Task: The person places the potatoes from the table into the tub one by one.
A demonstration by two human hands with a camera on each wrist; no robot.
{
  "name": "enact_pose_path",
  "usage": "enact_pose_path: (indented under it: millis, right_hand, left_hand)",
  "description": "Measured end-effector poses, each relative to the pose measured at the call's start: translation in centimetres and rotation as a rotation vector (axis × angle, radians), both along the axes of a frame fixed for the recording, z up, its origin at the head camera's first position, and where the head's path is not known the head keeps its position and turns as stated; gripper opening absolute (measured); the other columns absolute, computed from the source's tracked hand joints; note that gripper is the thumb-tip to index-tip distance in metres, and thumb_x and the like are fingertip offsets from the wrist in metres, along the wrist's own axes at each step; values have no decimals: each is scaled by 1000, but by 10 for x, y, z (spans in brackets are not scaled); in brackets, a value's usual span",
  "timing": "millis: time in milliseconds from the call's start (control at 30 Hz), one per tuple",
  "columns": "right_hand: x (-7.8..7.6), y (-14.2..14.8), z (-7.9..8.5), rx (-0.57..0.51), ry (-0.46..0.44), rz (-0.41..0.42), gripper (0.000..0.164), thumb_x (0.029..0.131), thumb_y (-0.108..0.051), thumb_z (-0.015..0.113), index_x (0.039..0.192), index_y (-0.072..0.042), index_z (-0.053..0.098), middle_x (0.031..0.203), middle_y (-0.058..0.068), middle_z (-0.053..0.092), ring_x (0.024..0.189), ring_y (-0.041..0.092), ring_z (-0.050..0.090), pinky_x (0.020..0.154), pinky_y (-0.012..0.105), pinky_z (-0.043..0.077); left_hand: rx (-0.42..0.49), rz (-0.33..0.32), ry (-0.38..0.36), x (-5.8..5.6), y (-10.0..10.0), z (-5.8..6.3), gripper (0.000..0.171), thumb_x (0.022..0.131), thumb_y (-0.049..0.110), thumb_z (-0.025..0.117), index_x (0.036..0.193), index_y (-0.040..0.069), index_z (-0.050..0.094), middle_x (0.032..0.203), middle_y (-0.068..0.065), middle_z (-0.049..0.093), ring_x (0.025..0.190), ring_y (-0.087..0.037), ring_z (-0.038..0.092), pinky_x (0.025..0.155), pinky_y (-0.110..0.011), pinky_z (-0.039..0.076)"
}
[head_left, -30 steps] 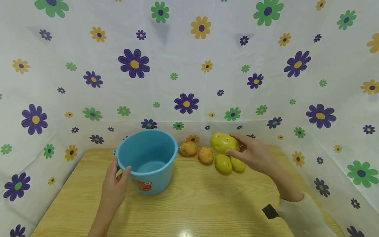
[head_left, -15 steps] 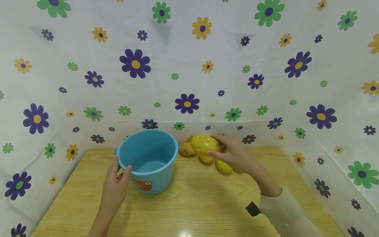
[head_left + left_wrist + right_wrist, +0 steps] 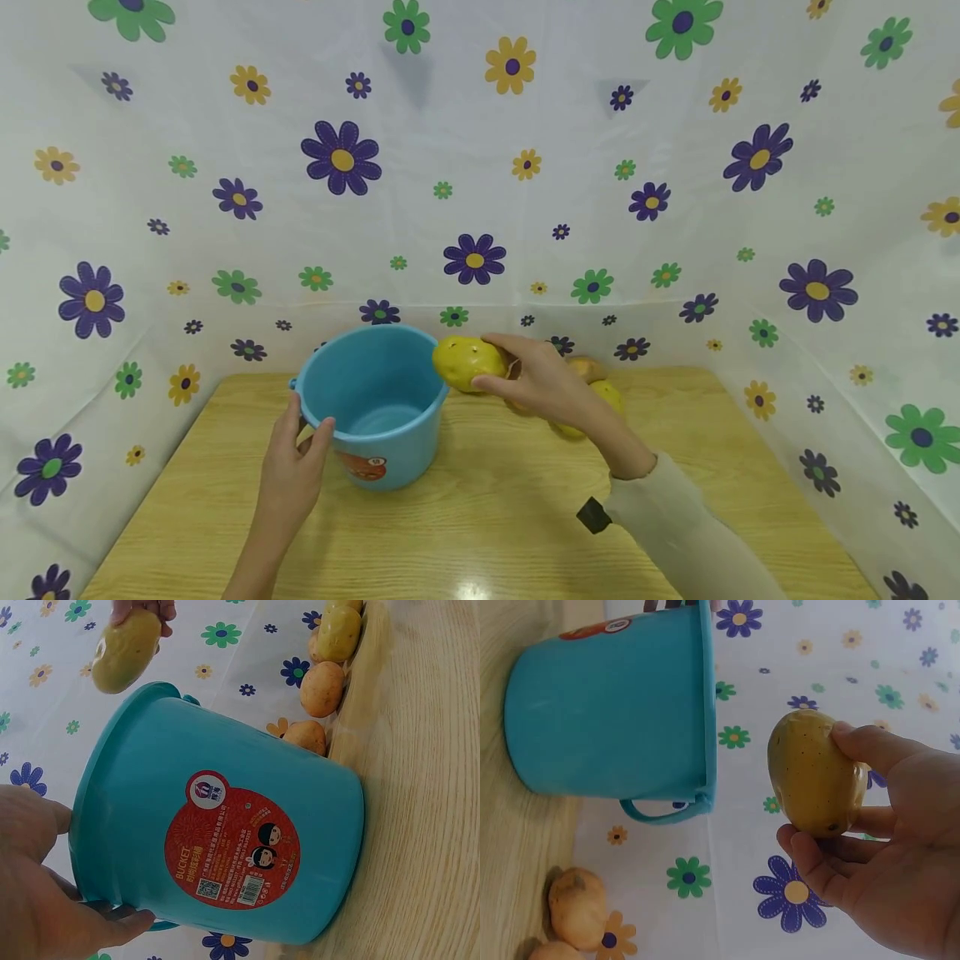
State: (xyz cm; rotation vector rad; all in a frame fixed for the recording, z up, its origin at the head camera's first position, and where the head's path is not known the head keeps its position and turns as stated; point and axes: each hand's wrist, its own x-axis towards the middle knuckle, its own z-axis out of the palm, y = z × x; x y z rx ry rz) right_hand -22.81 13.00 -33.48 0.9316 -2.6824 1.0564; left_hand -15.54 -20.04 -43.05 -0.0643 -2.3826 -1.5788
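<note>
A blue plastic bucket [image 3: 408,450] stands upright on the table, with a red label [image 3: 232,847] on its side. My left hand [image 3: 292,467] grips the bucket's near-left rim between thumb and fingers. In my right hand [image 3: 547,383] a large, shiny yellow potato [image 3: 467,362] is held between thumb and fingers, level with the bucket's right rim in the head view. The left wrist view has this potato above and beyond the bucket rim. From the right wrist, the thumb presses one side of the potato and the fingertips curl round the other.
Brown potatoes [image 3: 322,688] and yellow potatoes [image 3: 339,634] lie on the wooden table [image 3: 480,500] right of the bucket, partly hidden behind the right hand in the head view. A white flowered cloth [image 3: 525,208] surrounds the table's back and sides.
My right hand has carried the yellow potato leftward from over the other potatoes to the bucket's right rim. The left hand and the bucket stay in place.
</note>
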Motion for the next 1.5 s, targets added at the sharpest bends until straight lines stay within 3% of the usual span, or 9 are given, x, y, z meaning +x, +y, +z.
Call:
enact_pose_path:
  millis: [267, 633, 933, 1133, 1200, 1333, 1500]
  right_hand:
    - [-10, -21, -1, -23, -43, 38, 57, 96, -35, 76, 144, -9, 60, 104, 1, 66, 87, 17, 59, 74, 30, 56]
    - [-19, -42, -2, -22, -53, 73, 60, 97, -36, 75, 145, -6, 58, 102, 1, 66, 85, 17, 59, 71, 28, 55]
    - [-28, -56, -7, -11, -49, 85, 55, 97, -37, 75, 141, -8, 61, 98, 0, 65, 84, 16, 57, 69, 26, 51]
    - [-32, -68, -11, -17, -47, 86, 52, 96, -34, 76, 139, -8, 62, 103, 2, 66, 86, 16, 57, 70, 25, 49]
    - [-33, -72, -13, -22, -51, 84, 54, 96, -33, 76, 140, -6, 61, 109, 4, 67, 89, 16, 57, 73, 24, 51]
    - [-35, -80, -16, -14, -56, 85, 56, 96, -34, 77, 142, -5, 61, 116, 6, 69, 92, 17, 59, 75, 24, 53]
    - [-37, -89, -19, 11, -63, 92, 58, 96, -35, 76, 142, -4, 60, 123, 10, 68, 95, 18, 59, 76, 24, 53]
  left_hand:
    - [-12, 4, -14, 0, 0, 2, 78, 110, 28, 53, 165, 4, 3, 166, -27, 17, 149, -47, 30, 108, -42, 40]
    - [-17, 5, -3, 0, 0, 2, 77, 110, 26, 53, 166, 4, 5, 165, -27, 16, 147, -48, 33, 108, -42, 41]
    - [-36, 19, 6, -1, -1, 5, 78, 109, 28, 55, 165, 2, 7, 170, -22, 5, 148, -46, 32, 106, -31, 41]
    - [-49, 9, 25, -3, -1, 5, 76, 110, 23, 54, 165, 0, 7, 170, -21, 5, 149, -46, 30, 102, -8, 39]
    - [-53, 8, 20, -3, -2, 5, 76, 110, 23, 54, 164, 0, 6, 170, -21, 5, 149, -46, 30, 105, -14, 40]
    - [-59, 8, 10, -3, -2, 5, 77, 110, 26, 53, 165, 1, 5, 171, -20, 5, 149, -45, 30, 110, -37, 40]
    - [-53, 1, 19, -3, -1, 5, 76, 110, 24, 53, 165, 1, 5, 170, -21, 7, 149, -47, 29, 111, -45, 39]
